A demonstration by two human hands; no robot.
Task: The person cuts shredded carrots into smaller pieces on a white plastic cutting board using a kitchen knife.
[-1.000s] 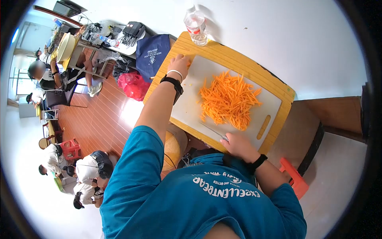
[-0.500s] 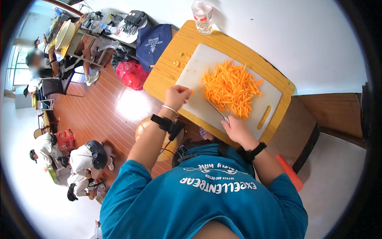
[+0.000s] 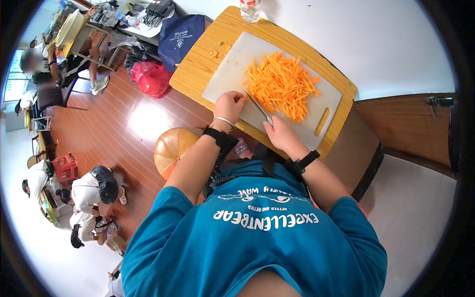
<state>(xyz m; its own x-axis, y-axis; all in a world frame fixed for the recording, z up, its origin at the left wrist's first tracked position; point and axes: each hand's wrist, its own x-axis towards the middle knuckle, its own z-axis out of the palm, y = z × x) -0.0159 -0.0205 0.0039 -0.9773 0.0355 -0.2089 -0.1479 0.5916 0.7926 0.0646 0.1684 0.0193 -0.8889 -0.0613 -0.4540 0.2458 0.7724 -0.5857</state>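
My right hand (image 3: 282,132) is closed around the handle of a kitchen knife (image 3: 258,107), whose blade points up and left along the near edge of a heap of orange carrot strips (image 3: 283,85). My left hand (image 3: 229,105) is pinched just left of the blade tip. At its fingertips sits a small piece of carrot, mostly hidden by the fingers. Beneath both hands lies a white cutting board (image 3: 246,45) with a slot handle at its right end.
The board rests on a wooden table (image 3: 198,62) against a white wall. Carrot scraps (image 3: 213,52) lie at its left, a plastic bottle (image 3: 250,12) at its back. A blue bag (image 3: 180,39), a red plastic bag (image 3: 151,79) and a round stool (image 3: 173,151) stand left. Several people are farther off.
The view has shifted, so the table sits higher in it. My left hand has come closer to the knife tip and carrot heap. The knife stays in my right hand.
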